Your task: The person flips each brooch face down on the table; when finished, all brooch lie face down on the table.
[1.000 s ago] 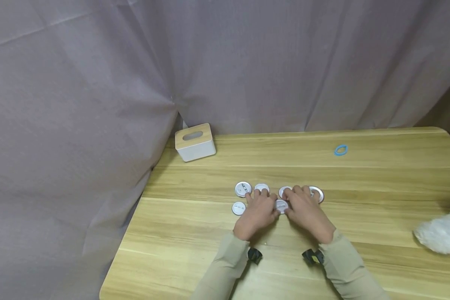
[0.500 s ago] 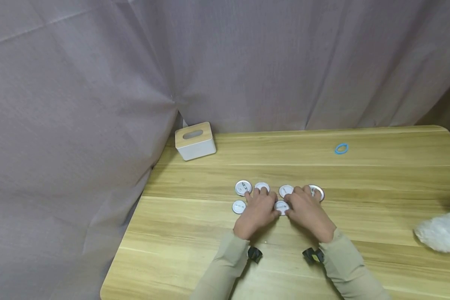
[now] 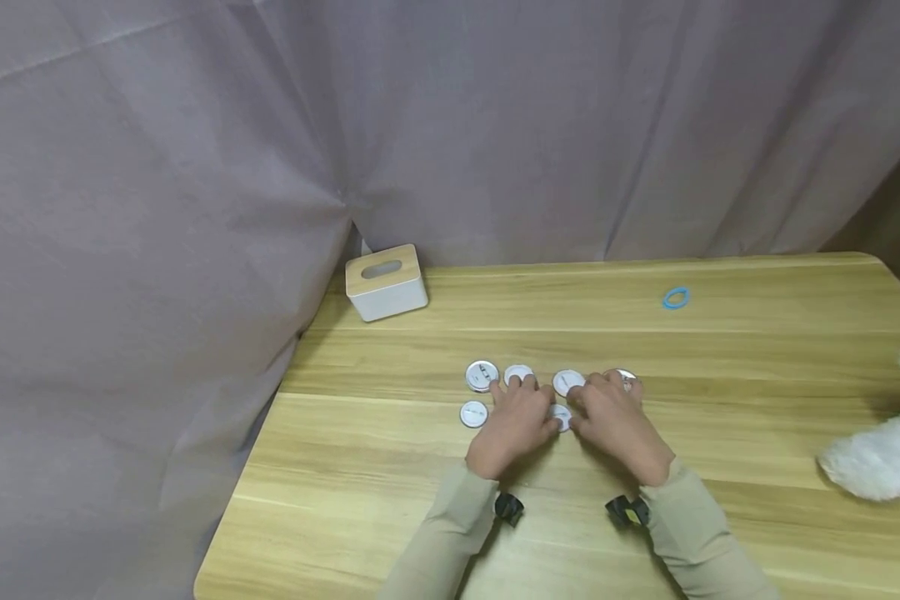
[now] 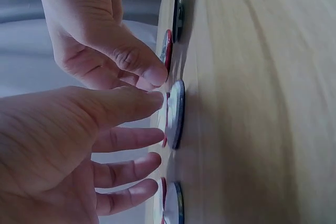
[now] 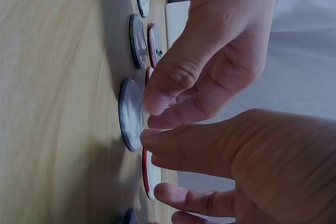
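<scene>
Several round button badges lie pin side up on the wooden table. My left hand hovers low over the middle, fingers spread and loosely bent, beside the upper badge and the left badge. A smaller badge lies left of it. Between both thumbs is the near badge; thumb tips touch or nearly touch its edge. My right hand reaches over another badge, and its fingers partly cover the far-right badge. Neither hand visibly lifts a badge.
A tissue box with a wooden lid stands at the back left. Farther back right lies a blue ring. White fluffy objects sit at the right edge. A grey curtain hangs behind the table.
The head view has shifted slightly, so the scene sits a little farther left. My right fingers cover more of the far-right badge. Otherwise both hands stay nearly in place.
</scene>
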Demonstrator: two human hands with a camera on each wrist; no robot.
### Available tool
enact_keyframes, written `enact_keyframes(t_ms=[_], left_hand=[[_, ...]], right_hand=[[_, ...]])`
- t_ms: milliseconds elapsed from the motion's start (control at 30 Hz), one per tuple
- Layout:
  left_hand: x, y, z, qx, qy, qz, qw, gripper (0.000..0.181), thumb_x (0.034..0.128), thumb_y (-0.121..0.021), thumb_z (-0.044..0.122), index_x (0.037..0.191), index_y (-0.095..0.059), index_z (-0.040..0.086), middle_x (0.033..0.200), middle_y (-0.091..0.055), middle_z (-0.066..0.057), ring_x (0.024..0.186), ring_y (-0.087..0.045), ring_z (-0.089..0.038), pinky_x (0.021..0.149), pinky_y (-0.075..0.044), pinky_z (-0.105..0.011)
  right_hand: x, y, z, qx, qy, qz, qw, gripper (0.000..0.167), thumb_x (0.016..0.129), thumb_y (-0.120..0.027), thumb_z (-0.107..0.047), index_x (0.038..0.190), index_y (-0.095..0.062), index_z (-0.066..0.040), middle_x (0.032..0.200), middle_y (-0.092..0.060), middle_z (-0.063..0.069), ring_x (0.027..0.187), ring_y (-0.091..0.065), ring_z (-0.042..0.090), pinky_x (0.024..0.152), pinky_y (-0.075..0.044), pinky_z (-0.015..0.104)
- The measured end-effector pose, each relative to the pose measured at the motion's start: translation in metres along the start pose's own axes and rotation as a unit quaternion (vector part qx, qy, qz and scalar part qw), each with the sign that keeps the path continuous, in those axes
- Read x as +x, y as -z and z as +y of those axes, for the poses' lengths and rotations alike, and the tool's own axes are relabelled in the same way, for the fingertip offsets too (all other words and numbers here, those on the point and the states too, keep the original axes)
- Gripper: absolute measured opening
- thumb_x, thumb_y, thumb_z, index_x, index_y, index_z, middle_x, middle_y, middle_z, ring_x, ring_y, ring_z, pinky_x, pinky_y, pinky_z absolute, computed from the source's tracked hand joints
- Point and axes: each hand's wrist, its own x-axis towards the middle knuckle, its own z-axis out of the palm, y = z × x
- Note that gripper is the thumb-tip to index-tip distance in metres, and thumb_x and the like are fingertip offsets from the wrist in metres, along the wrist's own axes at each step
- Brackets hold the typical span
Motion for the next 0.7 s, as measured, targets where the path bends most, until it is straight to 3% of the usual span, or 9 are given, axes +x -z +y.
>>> enact_keyframes(t_ms=[333,700], left_hand=[[0.006,0.003,0.013,-0.001,-0.013,0.006,0.9999,0.028,0.0911,-0.070,0.042,0.110,-0.067,0.021,0.103,-0.060,0.001,0.097,-0.051,-0.019,0.094,-0.039,-0.055],[0.013,0.007,0.026,0.004,-0.051,-0.011,0.9986,0.033,0.0917,-0.070,0.044,0.117,-0.068,0.024,0.112,-0.062,0.000,0.107,-0.055,-0.021,0.095,-0.040,-0.050]], right_hand=[[-0.013,0.013,0.012,0.019,-0.004,0.027,0.9994,0.032,0.083,-0.077,-0.013,0.110,-0.071,0.002,0.108,-0.065,0.023,0.104,-0.052,0.046,0.091,-0.029,0.071],[-0.027,0.028,0.028,0.013,-0.017,0.032,0.9993,0.027,0.087,-0.074,-0.017,0.109,-0.072,-0.001,0.102,-0.065,0.022,0.098,-0.053,0.046,0.085,-0.033,0.068]])
